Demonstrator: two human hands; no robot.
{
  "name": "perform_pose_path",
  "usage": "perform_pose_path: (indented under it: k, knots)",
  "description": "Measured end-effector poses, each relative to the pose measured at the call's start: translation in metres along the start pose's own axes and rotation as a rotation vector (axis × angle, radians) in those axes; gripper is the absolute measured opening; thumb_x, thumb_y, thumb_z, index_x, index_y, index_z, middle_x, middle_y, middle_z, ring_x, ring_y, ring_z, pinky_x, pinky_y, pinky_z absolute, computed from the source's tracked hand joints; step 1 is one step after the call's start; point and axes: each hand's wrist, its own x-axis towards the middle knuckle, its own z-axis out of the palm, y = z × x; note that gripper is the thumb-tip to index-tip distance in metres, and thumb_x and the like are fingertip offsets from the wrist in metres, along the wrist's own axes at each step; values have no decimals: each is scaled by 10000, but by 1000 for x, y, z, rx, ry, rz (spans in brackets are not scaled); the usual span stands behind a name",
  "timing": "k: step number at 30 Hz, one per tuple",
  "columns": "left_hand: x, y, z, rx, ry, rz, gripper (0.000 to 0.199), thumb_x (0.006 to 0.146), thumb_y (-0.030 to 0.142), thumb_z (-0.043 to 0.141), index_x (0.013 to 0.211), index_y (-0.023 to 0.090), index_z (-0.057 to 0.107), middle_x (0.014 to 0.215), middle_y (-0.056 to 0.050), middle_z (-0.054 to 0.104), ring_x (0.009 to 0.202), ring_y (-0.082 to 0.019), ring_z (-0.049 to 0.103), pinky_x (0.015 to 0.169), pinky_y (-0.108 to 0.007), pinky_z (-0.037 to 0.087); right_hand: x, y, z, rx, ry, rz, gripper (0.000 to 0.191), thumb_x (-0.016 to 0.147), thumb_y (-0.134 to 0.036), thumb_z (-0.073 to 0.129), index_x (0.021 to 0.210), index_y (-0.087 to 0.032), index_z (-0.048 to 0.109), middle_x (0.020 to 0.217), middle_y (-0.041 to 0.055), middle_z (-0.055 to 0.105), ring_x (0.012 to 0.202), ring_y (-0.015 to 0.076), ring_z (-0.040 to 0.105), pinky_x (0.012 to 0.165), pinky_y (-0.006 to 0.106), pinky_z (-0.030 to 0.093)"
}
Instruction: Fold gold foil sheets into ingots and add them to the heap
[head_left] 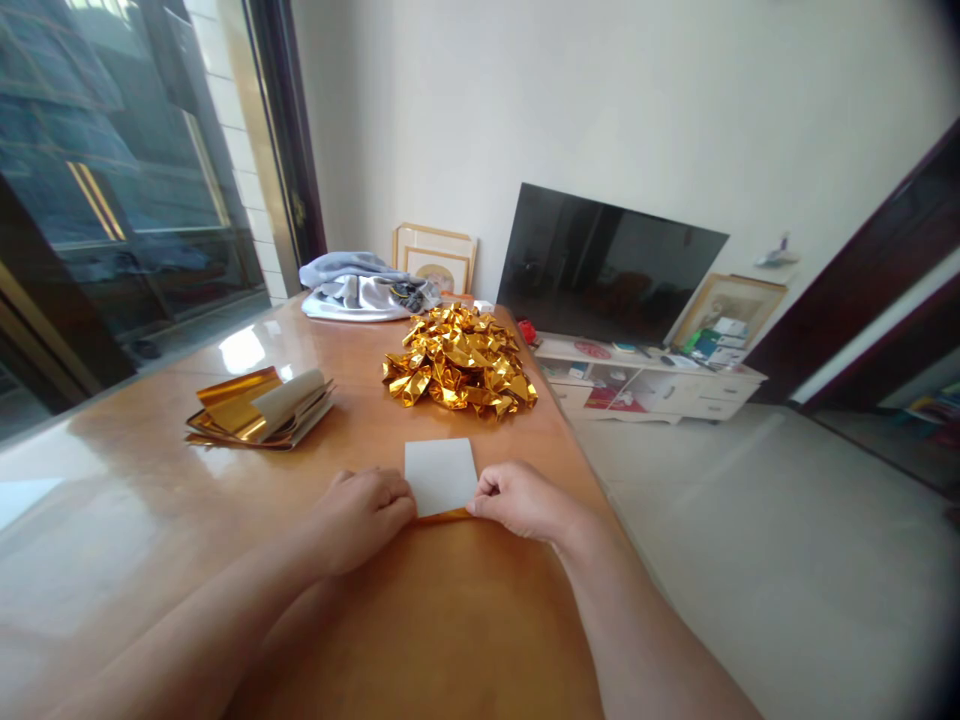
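Note:
A square sheet of gold foil paper (440, 474) lies on the table with its pale side up. Along its near edge runs a narrow gold strip, where the paper is turned up. My left hand (371, 508) pinches the near left corner, fingers closed. At the near right corner, my right hand (525, 500) grips the sheet between thumb and curled fingers. Beyond the sheet is a heap of folded gold foil pieces (461, 362). To the left sits a loose stack of gold paper sheets (259, 408), some curling up.
The glossy wooden table (420, 620) has its right edge close to my right forearm. Folded grey-blue cloth (360, 285) lies at its far end, near framed pictures (435, 255). A television (611, 262) stands on a low white cabinet (660, 385) past the table.

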Motion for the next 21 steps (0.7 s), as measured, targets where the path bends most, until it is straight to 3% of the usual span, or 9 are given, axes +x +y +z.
perform_pose_path:
  k: [5,10,21]
  knots:
    - [-2,2,-6,-50,-22,-4,405,958,407,387,754,231,690,852,-5,704,845,-200,621,814,-318,383,1,1,1,-20,14,0,169,773,-332,683,728,-170,660,611,-41,583,551,96,462,506,213,276]
    - [-3,7,-4,-14,-24,-54,372,905,493,488,716,214,646,747,5,693,739,-186,602,736,-319,343,1,1,2,-35,19,15,185,763,-353,696,743,-170,673,638,-32,616,554,98,483,503,218,279]
    - [0,6,3,16,27,-95,276,851,406,525,671,212,604,752,11,684,725,-180,585,704,-314,311,1,2,3,-5,35,15,184,758,-343,693,712,-171,645,605,-52,551,533,87,437,489,214,260]
